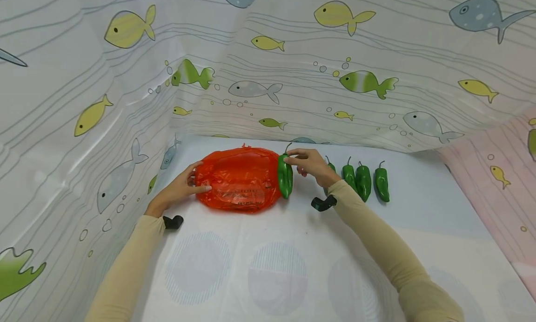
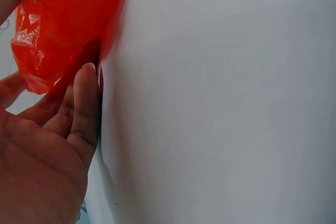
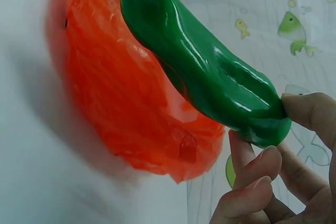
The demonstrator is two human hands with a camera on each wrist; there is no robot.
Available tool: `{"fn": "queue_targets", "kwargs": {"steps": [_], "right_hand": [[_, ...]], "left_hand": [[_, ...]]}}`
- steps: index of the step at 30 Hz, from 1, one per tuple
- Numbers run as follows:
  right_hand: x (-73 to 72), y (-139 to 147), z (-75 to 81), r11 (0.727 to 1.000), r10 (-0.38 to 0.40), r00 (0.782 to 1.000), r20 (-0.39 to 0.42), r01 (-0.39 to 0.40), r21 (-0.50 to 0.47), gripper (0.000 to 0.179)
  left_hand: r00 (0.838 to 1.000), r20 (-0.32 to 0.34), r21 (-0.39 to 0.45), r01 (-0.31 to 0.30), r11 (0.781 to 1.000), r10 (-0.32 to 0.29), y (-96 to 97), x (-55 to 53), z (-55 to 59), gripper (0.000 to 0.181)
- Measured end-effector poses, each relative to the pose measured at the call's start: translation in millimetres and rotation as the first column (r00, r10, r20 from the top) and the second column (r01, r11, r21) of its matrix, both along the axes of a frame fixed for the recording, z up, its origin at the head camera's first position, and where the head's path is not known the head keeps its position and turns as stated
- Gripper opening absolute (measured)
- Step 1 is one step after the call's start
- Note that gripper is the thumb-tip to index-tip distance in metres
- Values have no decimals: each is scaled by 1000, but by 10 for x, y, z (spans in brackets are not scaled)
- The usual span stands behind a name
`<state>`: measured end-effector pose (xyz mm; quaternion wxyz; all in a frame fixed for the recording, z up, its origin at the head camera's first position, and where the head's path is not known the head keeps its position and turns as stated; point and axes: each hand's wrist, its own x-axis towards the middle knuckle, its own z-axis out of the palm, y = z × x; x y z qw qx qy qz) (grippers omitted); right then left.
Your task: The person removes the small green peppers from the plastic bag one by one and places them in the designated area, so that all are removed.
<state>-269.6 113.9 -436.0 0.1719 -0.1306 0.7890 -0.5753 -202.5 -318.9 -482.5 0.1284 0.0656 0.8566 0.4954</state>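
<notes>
A glossy red plastic bag (image 1: 238, 177) with printed lettering lies puffed out on the table. My left hand (image 1: 183, 184) holds its left side, thumb over the top and fingers along the edge; the left wrist view shows those fingers (image 2: 84, 100) against the bag (image 2: 68, 19). With thumb and fingertips, my right hand (image 1: 307, 164) pinches a long green pepper (image 1: 285, 177) near its stem end. In the head view the pepper overlaps the bag's right edge. Up close, the right wrist view shows this pepper (image 3: 210, 66) slanting in front of the bag (image 3: 115, 87).
To the right stand out several more green peppers (image 1: 363, 182) in a loose row, one partly hidden by my right hand and wrist. A fish-patterned sheet (image 1: 293, 80) rises behind and beside the white table (image 1: 272, 247).
</notes>
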Motion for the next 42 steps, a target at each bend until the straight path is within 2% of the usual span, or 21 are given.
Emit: {"fn": "queue_targets", "kwargs": {"steps": [12, 17, 23, 31, 37, 42], "right_hand": [[-34, 262, -7, 998, -41, 997, 61, 44, -37, 48], [-48, 362, -25, 998, -67, 995, 78, 68, -7, 49], [-53, 474, -36, 995, -96, 992, 78, 96, 1, 50], [-59, 692, -59, 990, -129, 988, 89, 123, 65, 53], [-50, 889, -35, 987, -154, 986, 65, 151, 47, 52], [-46, 1065, -18, 983, -183, 979, 87, 181, 38, 54]], "left_hand": [[1000, 12, 13, -1, 1000, 0, -32, -35, -35, 94], [1000, 10, 4, -1, 1000, 1, -35, -42, -30, 95], [1000, 12, 12, -6, 1000, 6, -28, -34, -14, 94], [1000, 0, 19, -10, 1000, 10, -15, -11, -9, 86], [1000, 16, 20, -17, 1000, 17, -17, -10, 1, 86], [999, 27, 22, -20, 1000, 20, -18, -8, -2, 85]]}}
